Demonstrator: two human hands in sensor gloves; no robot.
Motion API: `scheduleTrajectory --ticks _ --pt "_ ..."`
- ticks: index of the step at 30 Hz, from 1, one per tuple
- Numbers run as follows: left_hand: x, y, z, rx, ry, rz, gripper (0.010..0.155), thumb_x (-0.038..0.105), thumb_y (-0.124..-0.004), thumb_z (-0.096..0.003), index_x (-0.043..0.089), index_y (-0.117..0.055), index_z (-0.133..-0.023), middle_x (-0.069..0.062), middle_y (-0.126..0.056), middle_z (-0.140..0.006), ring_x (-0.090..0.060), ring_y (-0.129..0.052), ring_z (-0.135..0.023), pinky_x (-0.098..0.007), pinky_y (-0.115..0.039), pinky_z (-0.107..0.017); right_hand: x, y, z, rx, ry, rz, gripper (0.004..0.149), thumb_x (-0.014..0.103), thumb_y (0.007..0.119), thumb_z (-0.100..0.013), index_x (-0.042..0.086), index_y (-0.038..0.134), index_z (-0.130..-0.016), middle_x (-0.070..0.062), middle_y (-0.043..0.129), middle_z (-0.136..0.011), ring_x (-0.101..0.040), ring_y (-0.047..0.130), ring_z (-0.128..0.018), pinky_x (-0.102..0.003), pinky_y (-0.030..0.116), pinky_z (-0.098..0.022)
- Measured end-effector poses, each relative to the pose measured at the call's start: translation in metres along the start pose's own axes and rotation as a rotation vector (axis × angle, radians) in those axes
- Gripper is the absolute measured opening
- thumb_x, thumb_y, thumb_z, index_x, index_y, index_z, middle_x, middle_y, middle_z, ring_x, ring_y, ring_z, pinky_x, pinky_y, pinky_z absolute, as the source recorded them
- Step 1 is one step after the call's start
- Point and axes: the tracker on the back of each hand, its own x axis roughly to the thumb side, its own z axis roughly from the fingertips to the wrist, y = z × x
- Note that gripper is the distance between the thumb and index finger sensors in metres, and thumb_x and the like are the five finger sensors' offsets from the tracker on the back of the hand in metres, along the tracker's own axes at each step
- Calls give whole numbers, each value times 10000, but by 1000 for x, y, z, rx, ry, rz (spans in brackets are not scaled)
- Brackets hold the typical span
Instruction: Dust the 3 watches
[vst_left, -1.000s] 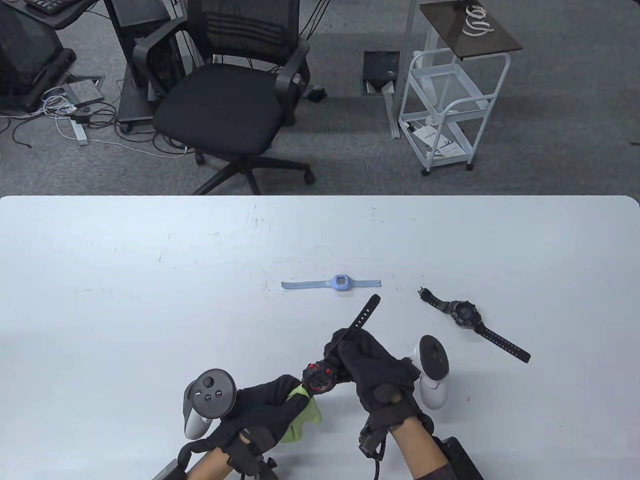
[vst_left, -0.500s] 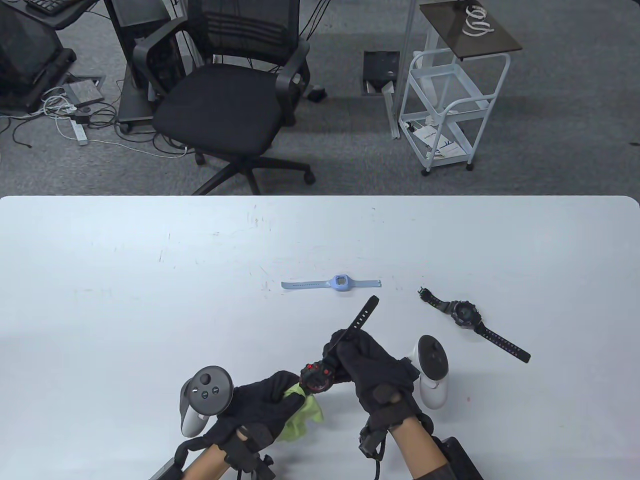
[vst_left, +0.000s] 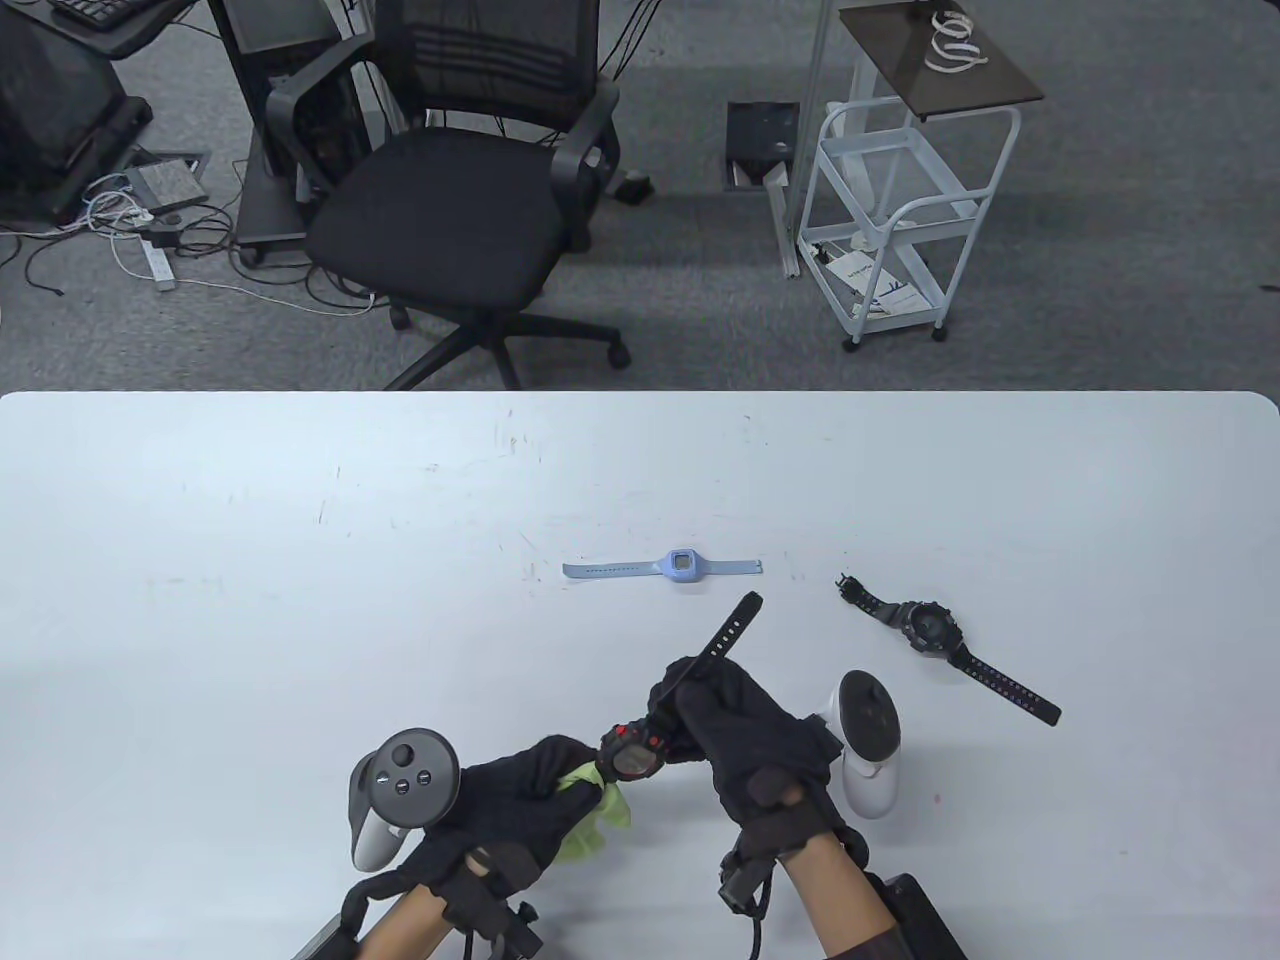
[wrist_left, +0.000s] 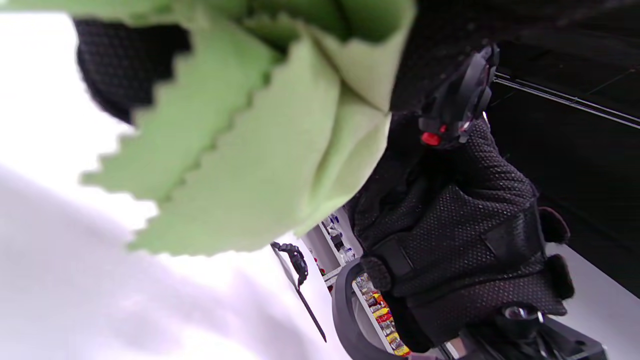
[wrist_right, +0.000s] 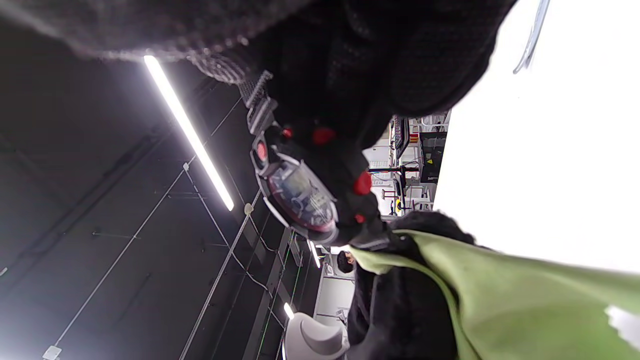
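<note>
My right hand is curled around the strap of the red-and-black watch, holding it just above the table in the lower middle of the frame, its face turned up and its free strap end poking toward the upper right. My left hand pinches the green cloth against the left edge of the watch case. The watch looks light, its case hard with knobby red buttons and its strap bendy, so I judge the strap close to the case to be the steadiest hold. I count three watches: this one, a pale blue watch lying flat at centre, and a dark watch to its right. One cloth.
</note>
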Motion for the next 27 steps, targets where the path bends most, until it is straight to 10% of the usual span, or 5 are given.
scheduleTrajectory --ticks 27 --pt "-1 2 0 3 18 -31 439 354 -851 -468 103 -897 -825 -109 -1004 -633 -260 -1075 -407 -572 -865 -460 1 -4 1 -19 5 6 440 465 685 -680 231 635 -1050 11 788 -986 -205 934 -814 -462 801 -599"
